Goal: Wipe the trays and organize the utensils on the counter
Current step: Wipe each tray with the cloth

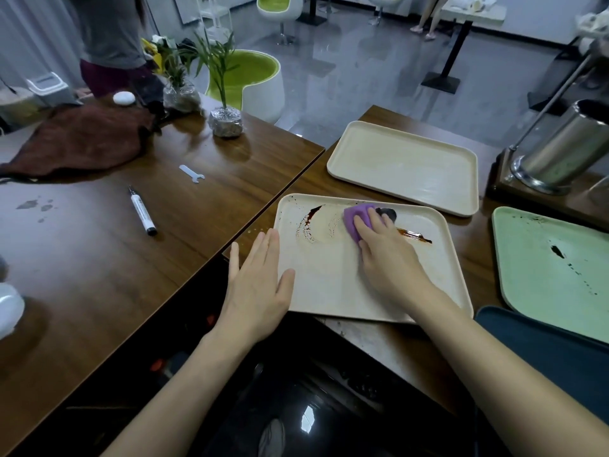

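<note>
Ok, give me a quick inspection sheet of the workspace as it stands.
Surface: wooden counter, grey spots at left.
Job's things: near tray streaked with brown sauce; far tray looks clean; green tray specked dark; purple cloth on near tray.
Clutter: marker, wrench, brown rag, foil-wrapped plant, steel canister.
Hands: left hand flat on near tray's left edge; right hand presses the cloth.
Cables: nothing seen.
Surroundings: a person stands beyond the counter; green chair behind.
</note>
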### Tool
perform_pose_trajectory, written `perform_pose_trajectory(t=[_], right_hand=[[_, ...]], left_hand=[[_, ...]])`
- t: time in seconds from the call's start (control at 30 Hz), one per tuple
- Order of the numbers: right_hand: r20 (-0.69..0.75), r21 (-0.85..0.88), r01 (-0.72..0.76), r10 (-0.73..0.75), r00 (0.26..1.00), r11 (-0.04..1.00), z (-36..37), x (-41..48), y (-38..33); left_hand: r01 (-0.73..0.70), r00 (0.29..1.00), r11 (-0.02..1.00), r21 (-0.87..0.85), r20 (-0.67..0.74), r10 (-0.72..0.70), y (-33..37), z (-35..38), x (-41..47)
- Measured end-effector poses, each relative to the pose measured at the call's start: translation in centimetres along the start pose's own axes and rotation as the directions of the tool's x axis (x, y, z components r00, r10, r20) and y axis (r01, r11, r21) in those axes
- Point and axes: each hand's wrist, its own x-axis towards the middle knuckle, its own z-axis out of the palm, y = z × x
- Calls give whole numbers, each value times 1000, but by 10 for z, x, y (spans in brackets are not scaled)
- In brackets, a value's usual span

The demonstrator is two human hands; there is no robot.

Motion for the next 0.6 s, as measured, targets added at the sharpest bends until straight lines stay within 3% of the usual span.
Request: perform_pose_trajectory(t=[0.33, 0.43, 0.6], right_hand=[[-50, 22, 238, -236, 970, 971, 18, 50, -84], [-26, 89, 265, -263, 964, 960, 15, 46, -86], [47, 131, 418, -427, 903, 899, 11, 16, -70]], left_hand=[[-43, 999, 999, 34, 20, 42, -5, -1, 2], [-37, 999, 999, 36, 18, 36, -5, 1, 2], [-22, 999, 999, 34, 29, 21, -4, 3, 3]])
